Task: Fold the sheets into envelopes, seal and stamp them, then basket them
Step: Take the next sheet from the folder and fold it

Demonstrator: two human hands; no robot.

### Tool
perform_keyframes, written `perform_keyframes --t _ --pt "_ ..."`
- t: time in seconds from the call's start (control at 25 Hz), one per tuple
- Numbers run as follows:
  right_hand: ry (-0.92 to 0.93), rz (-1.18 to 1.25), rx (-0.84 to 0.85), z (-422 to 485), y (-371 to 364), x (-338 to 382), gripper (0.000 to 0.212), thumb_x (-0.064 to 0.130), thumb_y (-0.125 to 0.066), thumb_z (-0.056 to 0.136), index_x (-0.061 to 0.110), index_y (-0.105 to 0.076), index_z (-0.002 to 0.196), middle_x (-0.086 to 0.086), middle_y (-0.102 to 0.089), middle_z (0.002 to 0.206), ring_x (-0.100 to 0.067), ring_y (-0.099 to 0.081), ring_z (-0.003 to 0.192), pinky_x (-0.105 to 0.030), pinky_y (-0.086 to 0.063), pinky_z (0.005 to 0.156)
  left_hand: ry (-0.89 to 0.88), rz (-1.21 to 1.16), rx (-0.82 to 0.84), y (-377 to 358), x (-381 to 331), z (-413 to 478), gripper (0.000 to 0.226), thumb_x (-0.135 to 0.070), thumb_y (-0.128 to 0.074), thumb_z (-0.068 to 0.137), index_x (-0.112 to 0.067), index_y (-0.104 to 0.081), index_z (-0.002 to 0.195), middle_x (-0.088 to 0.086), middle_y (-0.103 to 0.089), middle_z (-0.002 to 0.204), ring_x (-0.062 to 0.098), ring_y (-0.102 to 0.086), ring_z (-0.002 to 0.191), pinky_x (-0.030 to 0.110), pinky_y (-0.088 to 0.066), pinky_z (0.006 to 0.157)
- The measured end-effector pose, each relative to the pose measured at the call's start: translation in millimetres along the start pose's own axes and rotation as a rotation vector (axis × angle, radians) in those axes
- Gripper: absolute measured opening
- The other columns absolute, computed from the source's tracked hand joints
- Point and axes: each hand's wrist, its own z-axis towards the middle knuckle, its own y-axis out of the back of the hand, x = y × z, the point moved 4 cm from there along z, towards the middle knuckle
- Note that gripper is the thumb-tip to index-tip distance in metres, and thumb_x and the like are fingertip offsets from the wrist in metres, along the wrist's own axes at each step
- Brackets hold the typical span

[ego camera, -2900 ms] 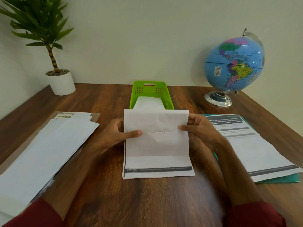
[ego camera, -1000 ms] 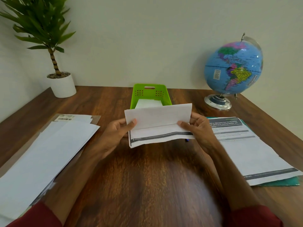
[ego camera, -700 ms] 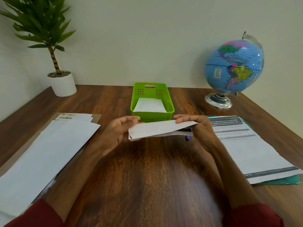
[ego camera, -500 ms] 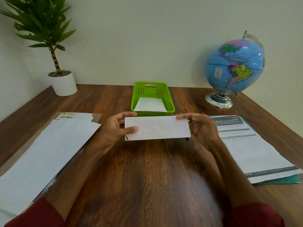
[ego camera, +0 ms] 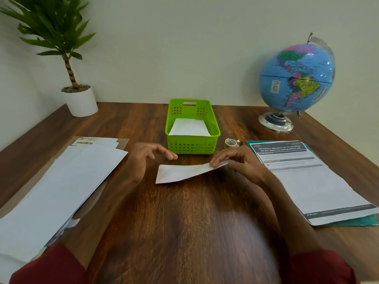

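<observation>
A folded white sheet [ego camera: 182, 173] lies low over the wooden table [ego camera: 184, 222], in front of the green basket [ego camera: 191, 145]. My right hand [ego camera: 238, 162] pinches its right end, which is lifted a little. My left hand [ego camera: 143, 158] hovers just left of the sheet with fingers spread, holding nothing. A white envelope [ego camera: 189, 129] rests inside the basket. White envelopes [ego camera: 61, 181] are stacked on the left. Printed sheets [ego camera: 307, 181] lie on a teal folder at the right. A small tape roll [ego camera: 230, 142] sits right of the basket.
A potted plant [ego camera: 80, 99] stands at the back left corner. A globe on a metal stand [ego camera: 295, 78] is at the back right. A wall closes the table's far edge.
The sheet was folded in thirds and held up by both hands. Now it has come down to the table, my left hand has let go, and only my right hand holds it.
</observation>
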Motion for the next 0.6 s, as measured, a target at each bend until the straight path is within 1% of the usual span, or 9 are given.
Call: perform_keyframes --t 0.08,0.12,0.2,0.28,0.32,0.44,0.48,0.52,0.6 --pt "-0.073 0.017 0.064 -1.0 -4.2 -2.2 0.033 0.031 -0.059 0.093 0.007 -0.081 0.093 -0.003 -0.079 0.106 -0.023 -0.07 0.11 -0.048 -0.048 0.107 0.042 0.052 0.032 0.6 5.6 -0.6 0.039 -0.012 -0.039 0.08 -0.002 -0.077 0.081 0.015 -0.078 0.094 0.026 -0.073 0.095 0.04 -0.056 0.094" --pt "-0.111 0.026 0.052 -1.2 -5.1 -4.1 0.04 0.04 -0.058 0.095 0.009 -0.082 0.091 -0.003 -0.079 0.105 -0.022 -0.07 0.109 -0.05 -0.047 0.108 0.037 0.099 0.033 1.2 7.5 -0.2 0.041 -0.013 -0.038 0.081 -0.012 -0.079 0.077 0.01 -0.078 0.092 0.024 -0.073 0.094 0.039 -0.055 0.093" --pt "-0.163 0.021 -0.013 -0.7 -5.7 -8.0 0.048 0.052 -0.055 0.096 0.013 -0.082 0.085 -0.001 -0.08 0.099 -0.02 -0.072 0.105 -0.055 -0.046 0.109 0.012 0.227 0.009 0.7 8.0 -0.4 0.047 -0.015 -0.034 0.083 -0.021 -0.079 0.073 0.002 -0.079 0.089 0.019 -0.073 0.092 0.033 -0.054 0.092" --pt "-0.174 -0.036 -0.073 -0.7 -6.5 -10.1 0.043 0.051 -0.058 0.096 0.019 -0.083 0.081 0.004 -0.08 0.093 -0.015 -0.073 0.099 -0.051 -0.049 0.105 -0.004 0.342 -0.043 -2.1 5.2 -3.3 0.048 -0.017 -0.033 0.088 -0.017 -0.079 0.075 -0.001 -0.079 0.087 0.013 -0.072 0.087 0.022 -0.054 0.086" --pt "-0.171 -0.099 -0.098 -0.3 -7.6 -9.6 0.036 0.048 -0.061 0.096 0.023 -0.082 0.081 0.007 -0.08 0.091 -0.011 -0.073 0.096 -0.046 -0.053 0.099 -0.029 0.409 -0.063 -3.6 3.4 -5.1 0.047 -0.017 -0.034 0.091 -0.016 -0.078 0.076 -0.001 -0.078 0.087 0.01 -0.071 0.085 0.015 -0.053 0.082" --pt "-0.143 -0.296 -0.132 1.1 -17.0 1.9 0.021 0.033 -0.068 0.096 0.027 -0.081 0.081 0.015 -0.077 0.088 0.0 -0.071 0.087 -0.018 -0.051 0.082 -0.066 0.624 -0.049 -6.7 7.8 -7.6 0.039 -0.008 -0.045 0.096 -0.021 -0.079 0.08 -0.006 -0.077 0.087 0.003 -0.067 0.078 0.009 -0.049 0.068" --pt "-0.118 -0.342 -0.133 1.3 -21.5 7.9 0.02 0.031 -0.069 0.096 0.024 -0.081 0.082 0.015 -0.076 0.088 0.001 -0.069 0.086 -0.013 -0.049 0.078 -0.053 0.669 -0.032 -8.5 11.5 -6.7 0.037 -0.003 -0.049 0.095 -0.021 -0.08 0.082 -0.007 -0.077 0.087 0.0 -0.065 0.075 0.007 -0.046 0.064" --pt "-0.076 -0.386 -0.125 3.5 -29.7 14.0 0.02 0.031 -0.069 0.096 0.022 -0.08 0.082 0.013 -0.076 0.087 -0.001 -0.069 0.085 -0.013 -0.051 0.076 -0.035 0.708 -0.025 -8.0 14.7 -7.2 0.036 -0.001 -0.052 0.094 -0.021 -0.08 0.083 -0.008 -0.076 0.088 -0.001 -0.064 0.073 0.006 -0.043 0.063" --pt "0.023 -0.51 -0.102 7.8 -48.1 21.0 0.023 0.036 -0.067 0.095 0.021 -0.079 0.081 0.011 -0.075 0.084 -0.005 -0.067 0.079 -0.026 -0.056 0.074 -0.021 0.738 -0.025 -12.4 16.7 -8.1 0.035 -0.001 -0.053 0.093 -0.022 -0.08 0.085 -0.007 -0.077 0.09 0.002 -0.064 0.073 0.01 -0.047 0.07"
